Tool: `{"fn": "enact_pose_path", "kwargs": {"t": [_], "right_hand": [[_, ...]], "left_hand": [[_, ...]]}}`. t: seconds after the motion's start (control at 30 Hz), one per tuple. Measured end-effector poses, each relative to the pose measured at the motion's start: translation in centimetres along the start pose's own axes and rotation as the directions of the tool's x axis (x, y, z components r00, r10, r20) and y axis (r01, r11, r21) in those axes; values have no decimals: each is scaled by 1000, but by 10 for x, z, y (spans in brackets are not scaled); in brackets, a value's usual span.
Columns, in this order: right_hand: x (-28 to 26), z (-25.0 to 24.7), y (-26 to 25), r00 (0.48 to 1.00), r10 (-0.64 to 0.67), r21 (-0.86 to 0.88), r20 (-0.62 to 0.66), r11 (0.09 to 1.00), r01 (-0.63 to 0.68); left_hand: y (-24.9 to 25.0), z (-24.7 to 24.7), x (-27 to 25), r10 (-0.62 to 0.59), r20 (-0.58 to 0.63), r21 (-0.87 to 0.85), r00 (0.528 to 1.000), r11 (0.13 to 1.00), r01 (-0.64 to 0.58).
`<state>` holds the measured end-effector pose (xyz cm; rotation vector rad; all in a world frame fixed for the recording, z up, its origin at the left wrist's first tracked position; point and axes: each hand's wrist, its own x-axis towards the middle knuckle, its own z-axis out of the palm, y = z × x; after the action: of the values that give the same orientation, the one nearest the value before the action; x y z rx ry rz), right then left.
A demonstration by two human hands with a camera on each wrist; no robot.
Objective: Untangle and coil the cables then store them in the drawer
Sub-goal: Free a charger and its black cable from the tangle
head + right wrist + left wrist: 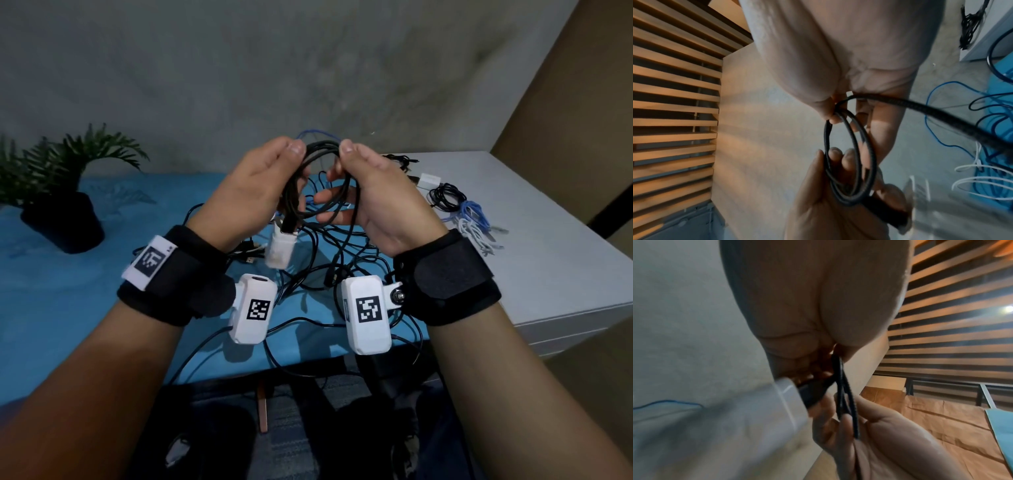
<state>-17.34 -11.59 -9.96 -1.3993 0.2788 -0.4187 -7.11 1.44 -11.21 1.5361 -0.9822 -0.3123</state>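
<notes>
A black cable coil [320,178] is held up between both hands, above the blue table surface [68,274]. At the coil's 11 o'clock, its top strands are pinched by the left hand [260,185], thumb against fingers, and at 1 o'clock the same strands are pinched by the right hand [370,195], whose lower fingers are spread under the loops. A white charger block [281,248] is seen hanging from the coil at 7 o'clock, below the left palm. A tangle of black cables [329,270] is spread on the blue surface at 6 o'clock from the hands. On the white cabinet top [548,274], at 3 o'clock, coiled black, blue and white cables [469,216] are laid together. A potted plant [65,192] is placed at 9 o'clock.
</notes>
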Motion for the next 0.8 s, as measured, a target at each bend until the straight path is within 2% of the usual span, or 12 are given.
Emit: {"fn": "enact_pose_path", "kwargs": {"t": [0.13,0.23,0.3,0.37,0.5,0.6,0.63,0.7,0.73,0.8], "right_hand": [[-2,-1,0,1000,-11,-55,26,998,12],[-2,-6,-4,999,-31,-118,34,992,35],[-2,-8,-6,998,-42,-154,38,987,47],[-3,-10,-7,998,-62,-205,33,976,68],[-2,-15,-7,989,-133,-321,56,936,144],[-1,-18,-9,982,-164,-247,99,952,183],[-1,-19,-9,978,-185,-276,91,939,204],[0,-22,-7,963,-258,-496,74,829,260],[1,-23,-4,954,-287,-633,88,724,276],[5,-26,5,958,-249,-833,140,494,250]], "left_hand": [[6,4,-2,-67,-17,-55,998,996,66],[6,5,-3,11,-8,152,1000,988,-10],[2,4,-4,99,7,314,995,944,-97],[-1,5,-5,161,5,377,987,914,-151],[-1,6,-3,223,-42,385,974,903,-191],[-1,7,-2,224,-87,306,971,933,-188],[0,8,-2,211,-98,252,973,951,-181],[2,10,-2,176,-111,120,978,979,-162],[4,11,-1,163,-110,73,981,985,-155],[7,13,-2,156,-98,24,983,988,-154]]}}
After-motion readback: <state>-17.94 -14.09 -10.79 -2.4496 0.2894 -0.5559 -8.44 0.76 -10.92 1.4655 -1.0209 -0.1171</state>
